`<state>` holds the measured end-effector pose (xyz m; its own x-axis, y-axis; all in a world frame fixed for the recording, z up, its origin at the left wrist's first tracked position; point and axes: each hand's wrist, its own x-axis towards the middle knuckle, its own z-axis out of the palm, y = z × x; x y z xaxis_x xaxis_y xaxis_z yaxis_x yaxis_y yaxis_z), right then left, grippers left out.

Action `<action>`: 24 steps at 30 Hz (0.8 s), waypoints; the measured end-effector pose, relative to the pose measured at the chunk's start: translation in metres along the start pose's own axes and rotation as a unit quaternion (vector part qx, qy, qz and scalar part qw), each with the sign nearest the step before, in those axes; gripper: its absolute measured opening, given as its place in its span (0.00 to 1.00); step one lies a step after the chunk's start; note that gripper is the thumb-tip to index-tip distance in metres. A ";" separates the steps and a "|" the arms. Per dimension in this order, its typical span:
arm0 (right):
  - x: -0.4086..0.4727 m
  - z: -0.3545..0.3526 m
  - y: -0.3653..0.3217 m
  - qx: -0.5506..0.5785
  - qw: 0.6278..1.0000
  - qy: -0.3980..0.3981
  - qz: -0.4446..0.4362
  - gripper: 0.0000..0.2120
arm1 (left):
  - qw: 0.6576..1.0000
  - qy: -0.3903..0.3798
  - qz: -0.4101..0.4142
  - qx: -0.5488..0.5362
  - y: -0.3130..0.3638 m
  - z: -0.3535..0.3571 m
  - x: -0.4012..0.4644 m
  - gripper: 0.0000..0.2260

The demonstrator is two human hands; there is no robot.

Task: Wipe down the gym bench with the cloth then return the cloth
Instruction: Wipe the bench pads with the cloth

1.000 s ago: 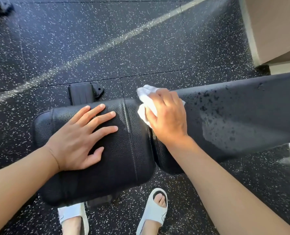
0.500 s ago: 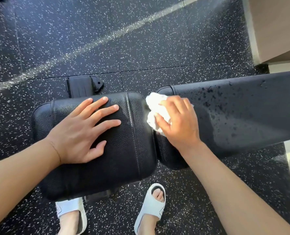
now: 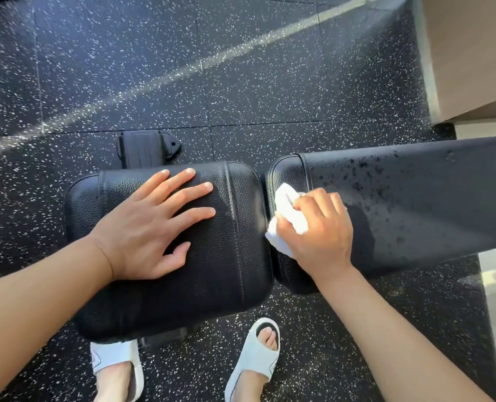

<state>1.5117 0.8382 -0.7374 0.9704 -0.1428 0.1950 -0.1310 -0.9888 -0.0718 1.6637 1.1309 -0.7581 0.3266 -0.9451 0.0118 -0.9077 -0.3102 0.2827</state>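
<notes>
Since a second earlier, the right hand [image 3: 317, 227] had carried the cloth [image 3: 287, 219] from the far edge of the back pad [image 3: 415, 198] toward its near side, beside the gap. The speckled floor [image 3: 183, 68] spread below. The seat pad [image 3: 212, 271] bore the left hand [image 3: 151, 227], flat with fingers spread wide. The right hand's curled fingers gripped the white cloth, pressed onto the droplet-spotted back pad. White sandals [image 3: 255, 364] stood underneath.

cloth [image 3: 288, 219]: mostly hidden under the right hand [image 3: 319, 227]
counter [image 3: 415, 204]: long pad cut off by the right edge
frame [image 3: 142, 149]: mostly hidden beneath the seat pad
</notes>
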 end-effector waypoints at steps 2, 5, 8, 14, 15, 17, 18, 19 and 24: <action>0.021 0.007 0.001 0.049 0.997 0.031 0.044 0.12 | 1.000 -0.001 0.000 -0.002 0.000 0.000 0.000 0.29; 0.060 0.018 0.004 0.049 0.997 0.038 0.049 0.13 | 1.000 -0.006 0.001 -0.003 0.001 -0.001 0.001 0.29; 0.067 0.019 0.003 0.036 0.997 0.036 0.049 0.13 | 1.000 -0.008 0.003 -0.002 0.001 -0.002 0.002 0.29; -0.055 -0.001 -0.012 0.052 0.998 -0.025 -0.008 0.08 | 1.000 -0.007 0.001 -0.005 0.000 -0.001 0.002 0.29; -0.071 -0.004 -0.014 0.069 0.997 -0.023 -0.022 0.08 | 1.000 -0.006 0.001 -0.005 0.000 -0.001 0.002 0.29; -0.080 -0.004 -0.012 0.085 0.995 -0.028 -0.050 0.10 | 1.000 -0.004 0.001 -0.007 0.000 0.000 0.001 0.29; -0.072 -0.001 -0.008 0.076 0.995 -0.029 -0.061 0.12 | 1.000 -0.003 0.002 -0.009 0.000 0.000 0.001 0.29; -0.058 0.003 -0.007 0.056 0.996 -0.026 -0.061 0.13 | 1.000 -0.004 0.003 -0.011 0.000 0.000 0.002 0.29; 0.067 0.027 -0.003 0.062 0.996 0.052 0.043 0.10 | 1.000 -0.017 0.003 -0.006 -0.001 0.000 0.002 0.29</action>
<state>1.5829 0.8331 -0.7503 0.9296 -0.2371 0.2821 -0.1808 -0.9606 -0.2112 1.6648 1.1290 -0.7583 0.3117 -0.9500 -0.0186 -0.9062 -0.3031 0.2948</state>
